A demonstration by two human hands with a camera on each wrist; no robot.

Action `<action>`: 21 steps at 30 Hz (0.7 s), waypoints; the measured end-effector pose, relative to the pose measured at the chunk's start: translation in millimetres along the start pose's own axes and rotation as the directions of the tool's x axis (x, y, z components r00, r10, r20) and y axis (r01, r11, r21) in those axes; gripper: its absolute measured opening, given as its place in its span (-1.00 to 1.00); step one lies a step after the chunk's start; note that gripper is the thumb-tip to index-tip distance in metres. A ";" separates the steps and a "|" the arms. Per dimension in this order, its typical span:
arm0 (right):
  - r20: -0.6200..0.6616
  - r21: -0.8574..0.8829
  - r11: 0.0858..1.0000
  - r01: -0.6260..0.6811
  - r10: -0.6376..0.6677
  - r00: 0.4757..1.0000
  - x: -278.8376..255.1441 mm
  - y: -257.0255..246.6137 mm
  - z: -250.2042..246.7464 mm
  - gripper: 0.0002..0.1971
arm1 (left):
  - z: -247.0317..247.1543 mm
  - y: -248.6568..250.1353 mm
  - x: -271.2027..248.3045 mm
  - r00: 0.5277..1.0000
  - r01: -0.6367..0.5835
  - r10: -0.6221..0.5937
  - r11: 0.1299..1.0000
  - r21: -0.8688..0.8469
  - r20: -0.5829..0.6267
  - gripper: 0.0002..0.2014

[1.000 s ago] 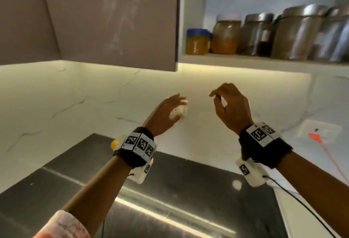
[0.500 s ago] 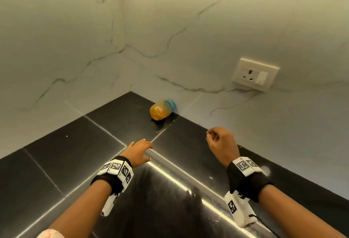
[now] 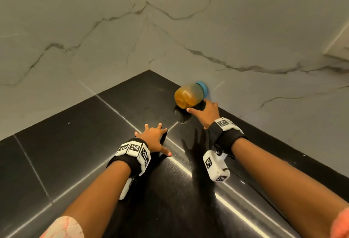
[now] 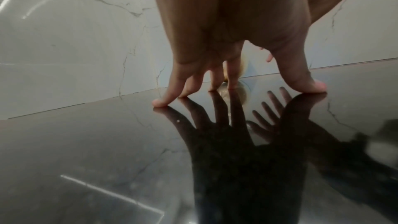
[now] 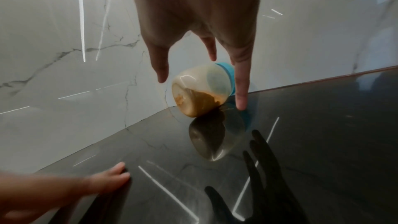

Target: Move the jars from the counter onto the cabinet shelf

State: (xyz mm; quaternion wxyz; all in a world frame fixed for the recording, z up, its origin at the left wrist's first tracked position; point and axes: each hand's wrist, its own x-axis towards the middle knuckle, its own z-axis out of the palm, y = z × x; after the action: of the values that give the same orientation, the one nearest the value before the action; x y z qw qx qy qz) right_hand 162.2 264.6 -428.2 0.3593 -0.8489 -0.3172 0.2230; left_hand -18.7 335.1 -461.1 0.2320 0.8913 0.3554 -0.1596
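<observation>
A small clear jar [image 3: 188,95] with a blue lid and amber paste inside lies on its side on the black counter [image 3: 75,143], lid against the marble wall. In the right wrist view the jar [image 5: 200,89] sits just beyond my spread fingers. My right hand [image 3: 204,110] reaches over it with fingers straight, thumb and fingertips at its near side, not closed round it. My left hand [image 3: 153,139] rests spread on the counter, fingertips [image 4: 160,103] pressing the glossy surface. The cabinet shelf is out of view.
Marble walls [image 3: 245,30] meet in a corner [image 3: 149,67] behind the counter. A white fitting [image 3: 340,47] shows at the right edge of the head view. The counter reflects both hands and the jar.
The view dropped from the shelf to the counter. My right hand moved forward to the lying jar and opened up. My left hand came down and spread flat on the counter.
</observation>
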 end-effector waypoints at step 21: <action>0.230 -0.141 0.989 0.052 -0.019 0.973 58.0 -20.1 21.0 -0.27 | -3.4 -1.3 6.3 0.998 0.006 -0.004 0.999 -0.046 0.057 0.01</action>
State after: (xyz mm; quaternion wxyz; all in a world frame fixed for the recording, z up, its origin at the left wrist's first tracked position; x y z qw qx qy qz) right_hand 182.4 325.9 -435.4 0.2612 -0.8358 -0.3870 0.2888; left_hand -14.8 341.3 -461.5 0.2622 0.8799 0.3545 -0.1770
